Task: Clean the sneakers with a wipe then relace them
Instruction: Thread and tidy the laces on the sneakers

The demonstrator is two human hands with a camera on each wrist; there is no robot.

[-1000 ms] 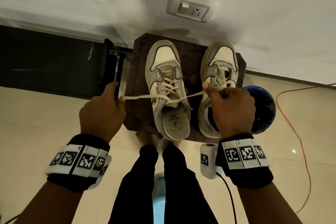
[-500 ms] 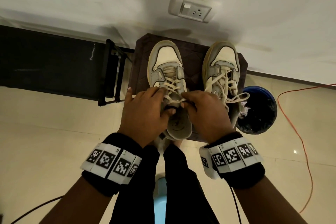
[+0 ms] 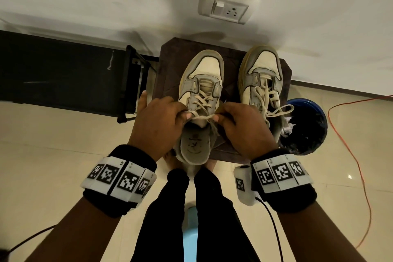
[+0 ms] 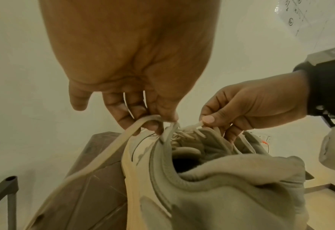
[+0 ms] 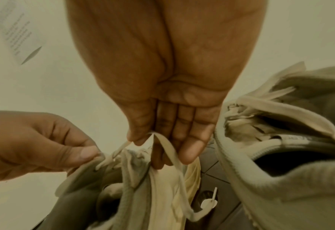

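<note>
Two worn grey-and-white sneakers stand side by side on a dark brown stool (image 3: 170, 70). The left sneaker (image 3: 202, 83) is between my hands, and its cream lace (image 3: 202, 117) runs across the tongue. My left hand (image 3: 161, 121) pinches one lace end (image 4: 143, 124) at the top eyelets. My right hand (image 3: 240, 125) pinches the other lace end (image 5: 162, 144) close by. The right sneaker (image 3: 261, 78) is laced, with a loose loop hanging toward the bin.
A blue bin (image 3: 306, 127) with a black liner and crumpled white wipes stands right of the stool. An orange cable (image 3: 350, 144) lies on the tiled floor. A black metal rack (image 3: 131, 83) is left of the stool; a wall socket (image 3: 225, 8) is above.
A second ago my hands held the lace stretched wide apart. They have since come together over the left sneaker's top eyelets, with the lace slack between them.
</note>
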